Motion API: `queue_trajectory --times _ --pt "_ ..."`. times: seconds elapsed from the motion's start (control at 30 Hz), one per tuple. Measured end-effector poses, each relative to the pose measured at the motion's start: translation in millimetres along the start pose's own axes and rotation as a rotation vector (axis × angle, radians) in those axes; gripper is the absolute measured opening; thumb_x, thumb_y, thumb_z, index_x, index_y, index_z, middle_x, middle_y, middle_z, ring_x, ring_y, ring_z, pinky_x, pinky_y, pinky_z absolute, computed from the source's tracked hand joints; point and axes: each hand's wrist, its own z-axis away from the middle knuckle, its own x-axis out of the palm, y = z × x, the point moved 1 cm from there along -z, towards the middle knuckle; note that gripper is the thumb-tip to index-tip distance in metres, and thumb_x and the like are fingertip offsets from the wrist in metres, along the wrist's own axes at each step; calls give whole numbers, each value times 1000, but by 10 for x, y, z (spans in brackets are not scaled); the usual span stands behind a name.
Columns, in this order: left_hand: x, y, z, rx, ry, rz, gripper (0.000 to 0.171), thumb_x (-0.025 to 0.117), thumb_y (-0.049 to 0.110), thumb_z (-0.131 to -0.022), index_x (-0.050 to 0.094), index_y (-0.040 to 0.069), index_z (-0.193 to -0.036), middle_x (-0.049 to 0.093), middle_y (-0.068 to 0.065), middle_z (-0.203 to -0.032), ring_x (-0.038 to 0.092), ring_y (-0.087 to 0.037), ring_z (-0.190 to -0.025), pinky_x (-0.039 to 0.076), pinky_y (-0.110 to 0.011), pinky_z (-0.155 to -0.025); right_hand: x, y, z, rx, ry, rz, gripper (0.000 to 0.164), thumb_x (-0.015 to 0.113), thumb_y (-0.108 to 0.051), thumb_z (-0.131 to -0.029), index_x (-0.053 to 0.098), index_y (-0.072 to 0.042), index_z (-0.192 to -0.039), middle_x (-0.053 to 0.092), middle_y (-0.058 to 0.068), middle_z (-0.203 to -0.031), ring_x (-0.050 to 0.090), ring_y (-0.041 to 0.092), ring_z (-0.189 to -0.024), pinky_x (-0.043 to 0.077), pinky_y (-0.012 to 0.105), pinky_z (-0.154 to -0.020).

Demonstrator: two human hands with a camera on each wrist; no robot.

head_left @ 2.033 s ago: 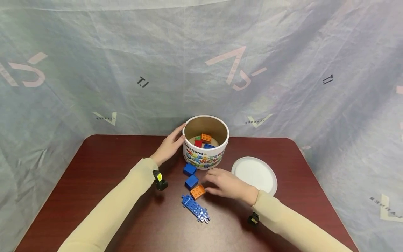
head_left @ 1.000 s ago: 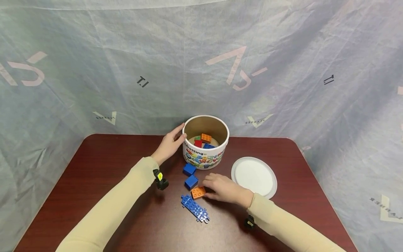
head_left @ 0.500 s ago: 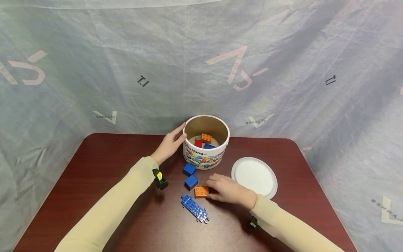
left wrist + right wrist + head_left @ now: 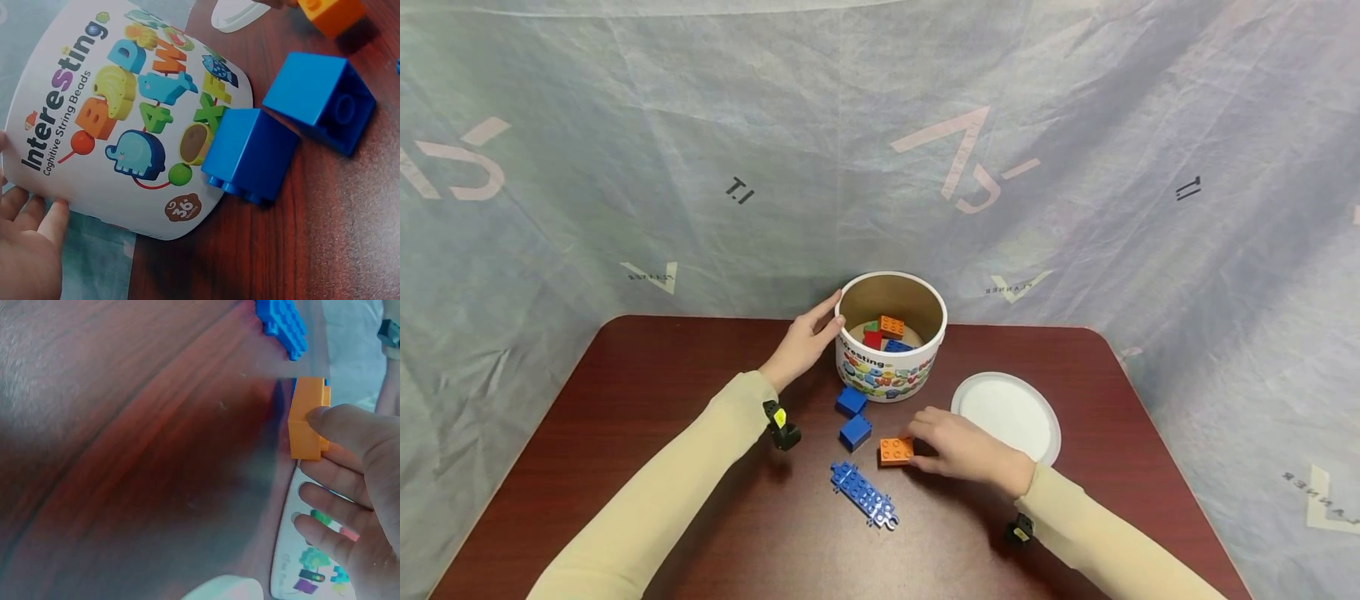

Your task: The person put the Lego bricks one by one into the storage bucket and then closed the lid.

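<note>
My right hand (image 4: pixel 961 448) pinches an orange toy building brick (image 4: pixel 895 451) between thumb and fingers, low over the table right of the blue pieces. In the right wrist view the thumb presses one face of that brick (image 4: pixel 306 428). My left hand (image 4: pixel 801 352) rests with fairly straight fingers against the left side of a round white bucket (image 4: pixel 887 377); the left wrist view shows its fingertips at the printed wall. Two blue bricks (image 4: pixel 852 402) (image 4: pixel 855 432) lie in front of the bucket. A long blue studded base piece (image 4: pixel 864 495) lies nearest me.
Inside the bucket are orange (image 4: pixel 892 326), red (image 4: pixel 872 340), green and blue bricks. A round white lid (image 4: pixel 1006 414) lies flat on the table (image 4: pixel 700 350), right of the bucket. A grey printed cloth (image 4: pixel 775 150) hangs right behind the table's far edge.
My right hand has come onto the orange brick, turned it straight and drawn it rightward, away from the blue pieces. My left hand has stayed at the bucket.
</note>
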Motion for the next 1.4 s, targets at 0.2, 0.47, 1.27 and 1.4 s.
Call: queue_trajectory --times 0.2,0.47,1.27,1.4 --pt "5 11 -8 7 1 2 62 55 29 -110 30 18 -166 28 -5 -171 27 -29 -156 34 -51 -122 -136 21 44 8 25 2 33 81 -25 -93 72 -7 -119 67 3 -102 58 13 -93 55 30 -83" --pt "4 17 -14 -3 -6 13 63 56 31 -110 30 20 -166 28 -5 -170 28 -28 -156 36 -50 -121 -274 32 70 20 60 12 33 83 -23 -91 72 -9 -119 68 2 -102 58 13 -94 55 30 -84" --pt "-1 11 15 1 18 42 61 58 29 -109 34 17 -164 31 -5 -169 29 -27 -155 38 -47 -119 -1057 38 -226 -78 230 78 41 86 -18 -87 70 -5 -122 71 6 -119 64 22 -109 56 40 -95" --pt "7 -3 10 9 21 45 62 58 32 -109 35 18 -164 31 -4 -169 29 -27 -156 38 -47 -119 -1130 86 -282 -58 242 74 37 85 -18 -88 70 -6 -120 70 4 -112 62 18 -100 57 36 -87"
